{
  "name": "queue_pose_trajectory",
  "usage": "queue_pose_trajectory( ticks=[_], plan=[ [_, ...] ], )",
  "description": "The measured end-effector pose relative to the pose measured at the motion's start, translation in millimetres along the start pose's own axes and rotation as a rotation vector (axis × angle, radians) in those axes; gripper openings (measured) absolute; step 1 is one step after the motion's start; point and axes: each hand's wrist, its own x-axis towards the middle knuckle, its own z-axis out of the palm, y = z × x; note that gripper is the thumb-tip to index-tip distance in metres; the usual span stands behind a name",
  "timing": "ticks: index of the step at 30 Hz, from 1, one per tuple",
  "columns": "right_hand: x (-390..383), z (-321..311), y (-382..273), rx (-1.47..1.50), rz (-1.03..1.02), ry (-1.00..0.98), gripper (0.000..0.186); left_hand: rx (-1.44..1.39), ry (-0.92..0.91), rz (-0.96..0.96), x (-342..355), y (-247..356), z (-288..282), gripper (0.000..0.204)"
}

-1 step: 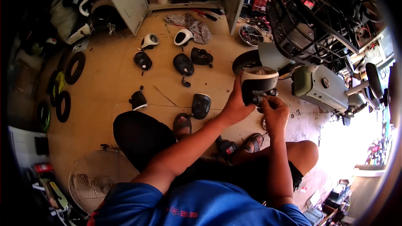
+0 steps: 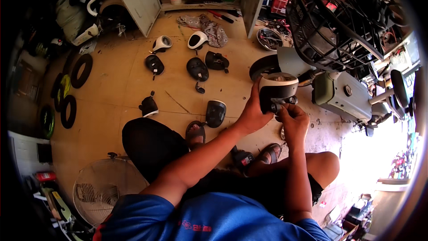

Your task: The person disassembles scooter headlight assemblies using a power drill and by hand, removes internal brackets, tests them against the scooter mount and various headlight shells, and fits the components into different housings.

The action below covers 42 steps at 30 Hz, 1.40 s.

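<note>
Above the floor (image 2: pixel 120 91), forward of your right foot (image 2: pixel 269 154), your left hand (image 2: pixel 255 115) is clasping a white-rimmed black housing (image 2: pixel 273 91) by its left side, while your right hand (image 2: pixel 295 125) is pinching a dark fitting (image 2: pixel 276 106) at its lower edge; your fingertips are partly hiding the contact. You are apparently adjusting or seating this fitting by hand, the left hand serving as holder. The next move is probably calling for a steady left grip and small, careful turns of the right fingers. Left of the grip, near your left foot (image 2: pixel 195 134), a loose black shell (image 2: pixel 216 113) is lying; right of the grip, a grey-green scooter (image 2: pixel 341 93) is standing.
</note>
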Motion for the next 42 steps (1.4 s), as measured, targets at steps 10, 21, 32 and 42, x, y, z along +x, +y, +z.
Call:
queue_pose_trajectory(
  ticks=[10,21,32,42],
  plan=[
    [-0.9,11.6,6.0,0.170,0.036,0.007,0.020,0.068,0.095,0.059,-3.0,-5.8,1.7,0.106],
    [2.5,20.1,19.3,-0.023,-0.088,0.094,0.019,0.041,0.133,0.013,-3.2,-16.1,3.4,0.110],
    [-2.6,19.9,7.1,-0.608,-0.450,0.117,0.020,0.041,0.167,0.004,-2.7,-18.9,2.4,0.108],
    [-0.8,15.1,9.6,-0.722,-0.634,0.084,0.010,0.157,0.140,-0.007,-8.2,-13.5,1.9,0.108]
  ],
)
